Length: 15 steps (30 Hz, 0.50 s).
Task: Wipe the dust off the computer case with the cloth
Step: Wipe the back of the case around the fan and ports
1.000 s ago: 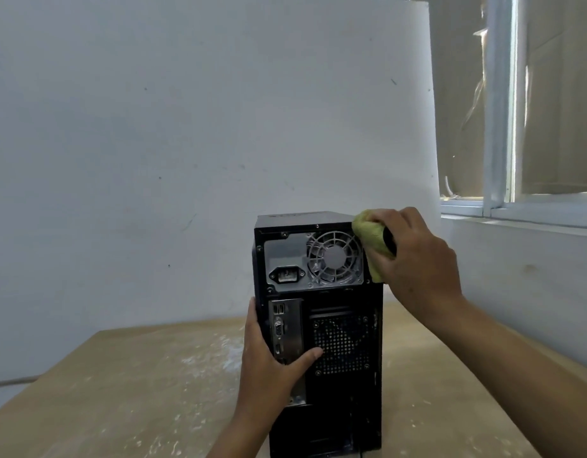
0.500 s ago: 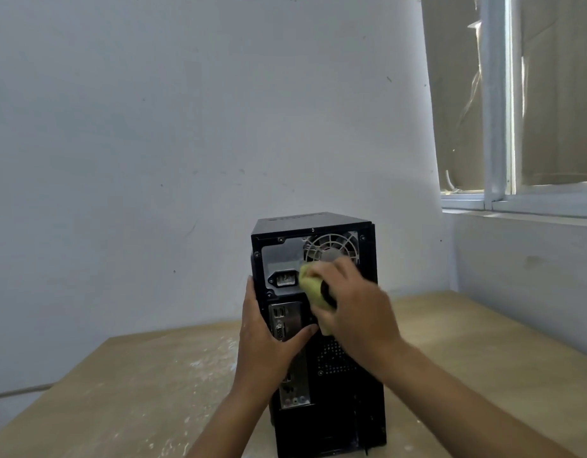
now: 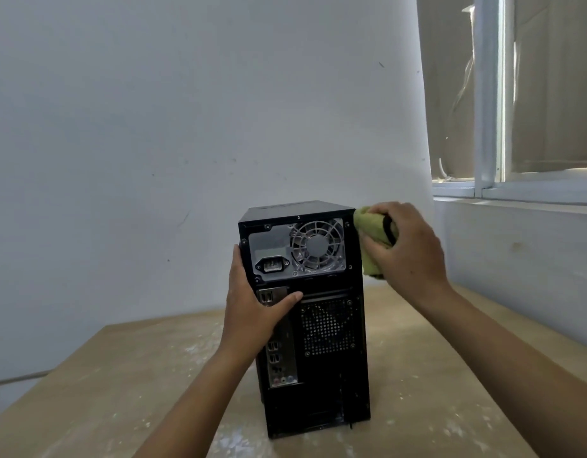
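A black computer case (image 3: 331, 375) stands upright on the wooden table (image 3: 103, 391), its back panel with fan and ports facing me. My left hand (image 3: 255, 309) grips the case's left rear edge, thumb across the port panel. My right hand (image 3: 406, 249) holds a bunched yellow-green cloth (image 3: 371, 233) against the top of the case's right side, just past the rear corner. Most of the case's right side is hidden from me.
A white wall (image 3: 186, 127) rises close behind the table. A window frame and sill (image 3: 516, 190) lie at the upper right, above a low white wall. Pale dust streaks mark the tabletop around the case.
My right hand carried the cloth from the middle of the back panel up and right to the case's top right edge. My left hand kept its grip on the left edge.
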Available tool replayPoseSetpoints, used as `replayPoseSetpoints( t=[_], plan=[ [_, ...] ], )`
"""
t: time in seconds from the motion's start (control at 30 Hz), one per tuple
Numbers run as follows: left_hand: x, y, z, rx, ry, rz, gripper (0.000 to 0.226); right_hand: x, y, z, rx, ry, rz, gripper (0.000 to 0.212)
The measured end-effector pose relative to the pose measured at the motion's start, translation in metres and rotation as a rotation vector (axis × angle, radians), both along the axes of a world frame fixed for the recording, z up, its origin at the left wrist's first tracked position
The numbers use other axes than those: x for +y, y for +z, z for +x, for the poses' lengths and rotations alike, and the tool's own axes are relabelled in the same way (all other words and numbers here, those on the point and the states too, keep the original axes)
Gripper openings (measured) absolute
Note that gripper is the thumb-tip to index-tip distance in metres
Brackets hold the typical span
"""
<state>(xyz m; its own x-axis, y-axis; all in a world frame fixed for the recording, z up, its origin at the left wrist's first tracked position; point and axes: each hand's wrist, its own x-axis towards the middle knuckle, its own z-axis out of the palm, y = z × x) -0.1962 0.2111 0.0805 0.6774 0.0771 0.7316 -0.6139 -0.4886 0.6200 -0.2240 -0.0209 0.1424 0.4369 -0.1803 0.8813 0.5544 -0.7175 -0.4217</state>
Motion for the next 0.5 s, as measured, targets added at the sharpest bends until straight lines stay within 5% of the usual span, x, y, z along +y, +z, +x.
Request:
replayPoseSetpoints(
  t=[0.27,0.4,0.5],
  plan=[
    [-0.003,-0.003,0.000,0.005,0.012,-0.012,0.115,0.003,-0.083,-0.003,0.114,0.026,-0.102,0.043],
    [-0.004,-0.001,-0.004,0.001,0.012,-0.013,0.112,0.000,-0.108,-0.010,0.250,0.058,-0.093,0.031],
    [-0.002,0.003,-0.007,0.003,-0.013,-0.004,0.110,-0.003,-0.105,-0.017,0.353,0.075,0.008,0.041]
  ],
)
